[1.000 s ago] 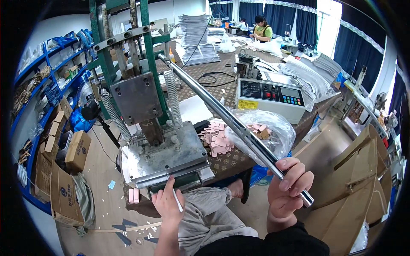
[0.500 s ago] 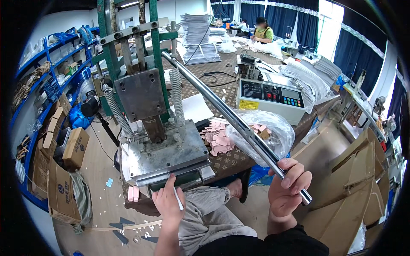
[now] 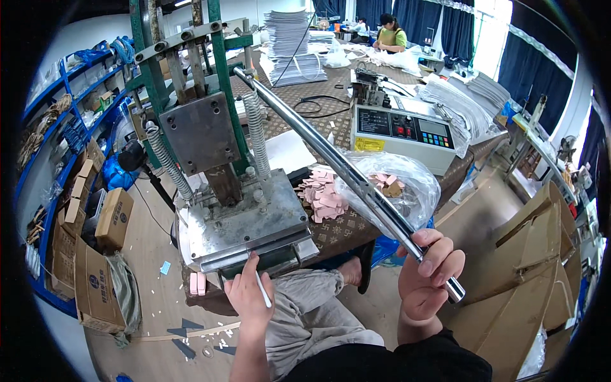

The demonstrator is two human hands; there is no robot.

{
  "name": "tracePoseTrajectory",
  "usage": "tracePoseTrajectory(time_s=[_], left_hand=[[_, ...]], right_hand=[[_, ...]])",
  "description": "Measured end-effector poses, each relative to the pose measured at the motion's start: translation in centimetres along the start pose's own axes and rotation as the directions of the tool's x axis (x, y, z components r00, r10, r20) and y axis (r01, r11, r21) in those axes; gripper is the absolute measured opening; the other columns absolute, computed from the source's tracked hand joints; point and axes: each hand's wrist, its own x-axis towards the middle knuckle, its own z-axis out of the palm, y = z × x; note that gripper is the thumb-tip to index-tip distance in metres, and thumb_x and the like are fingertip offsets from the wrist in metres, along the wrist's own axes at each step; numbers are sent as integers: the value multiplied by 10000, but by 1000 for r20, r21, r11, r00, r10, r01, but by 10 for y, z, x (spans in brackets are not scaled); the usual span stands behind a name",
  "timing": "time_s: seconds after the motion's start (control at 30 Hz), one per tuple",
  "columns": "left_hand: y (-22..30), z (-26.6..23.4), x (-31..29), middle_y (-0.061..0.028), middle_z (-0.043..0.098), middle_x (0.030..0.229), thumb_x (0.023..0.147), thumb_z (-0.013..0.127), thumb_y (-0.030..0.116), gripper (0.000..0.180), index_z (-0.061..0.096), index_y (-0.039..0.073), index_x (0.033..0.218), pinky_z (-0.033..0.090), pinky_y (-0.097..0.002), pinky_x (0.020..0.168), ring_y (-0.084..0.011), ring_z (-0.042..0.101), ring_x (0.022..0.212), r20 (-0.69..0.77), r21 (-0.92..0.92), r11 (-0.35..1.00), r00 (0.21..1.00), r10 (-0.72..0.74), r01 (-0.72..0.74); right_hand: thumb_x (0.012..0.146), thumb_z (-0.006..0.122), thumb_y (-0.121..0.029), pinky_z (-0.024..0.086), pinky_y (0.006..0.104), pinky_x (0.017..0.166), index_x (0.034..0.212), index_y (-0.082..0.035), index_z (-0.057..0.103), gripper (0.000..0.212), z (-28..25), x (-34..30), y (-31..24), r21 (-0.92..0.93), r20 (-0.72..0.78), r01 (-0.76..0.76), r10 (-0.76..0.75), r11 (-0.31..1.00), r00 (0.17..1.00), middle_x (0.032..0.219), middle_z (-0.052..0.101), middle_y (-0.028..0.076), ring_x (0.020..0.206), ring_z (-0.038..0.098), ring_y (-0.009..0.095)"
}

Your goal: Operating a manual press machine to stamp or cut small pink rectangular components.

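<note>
My right hand [image 3: 433, 264] is wrapped round the lower end of a long shiny steel lever [image 3: 337, 162], which slopes down from the hand press. The press has a green frame [image 3: 224, 89], a steel block [image 3: 198, 135] on its ram, and two coil springs. My left hand [image 3: 250, 296] holds a thin white stick [image 3: 263, 290] against the palm. Its index finger points up and reaches the front edge of the press's steel base [image 3: 254, 223]. What lies under that fingertip is too small to make out. Small pink pieces [image 3: 198, 284] stand left of this hand at the table edge.
A heap of pink pieces [image 3: 323, 194] and a clear plastic bag [image 3: 417, 191] lie right of the press. Beyond them stands a control box [image 3: 402, 135]. Cardboard boxes [image 3: 105, 280] are on the floor at left, flattened cardboard [image 3: 519, 280] at right. Another person [image 3: 390, 38] sits far back.
The view has shifted slightly, so the press sits a little further left and higher. Both hands keep their holds, and the lever's slope looks nearly the same.
</note>
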Motion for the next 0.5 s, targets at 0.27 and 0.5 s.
tracePoseTrajectory(time_s=[0.27,0.5], left_hand=[[1,-1,0,-109,710,1009,914,636,128,436,608,46,1341,376,-412,746,-289,611,766,17,-24,999,1000,-23,23],[3,-2,1,-111,719,1043,917,630,132,427,608,44,1335,382,-413,754,-298,623,787,21,-25,999,999,-41,41]], right_hand=[[995,696,-434,511,450,951,996,-166,493,336,-1,-2,-2,25,-3,-28,28,999,1000,1046,580,40,1276,528,325],[980,722,-415,512,457,965,994,-165,494,339,-1,-2,-1,49,-6,-25,26,998,1000,1052,578,46,1289,521,329]])
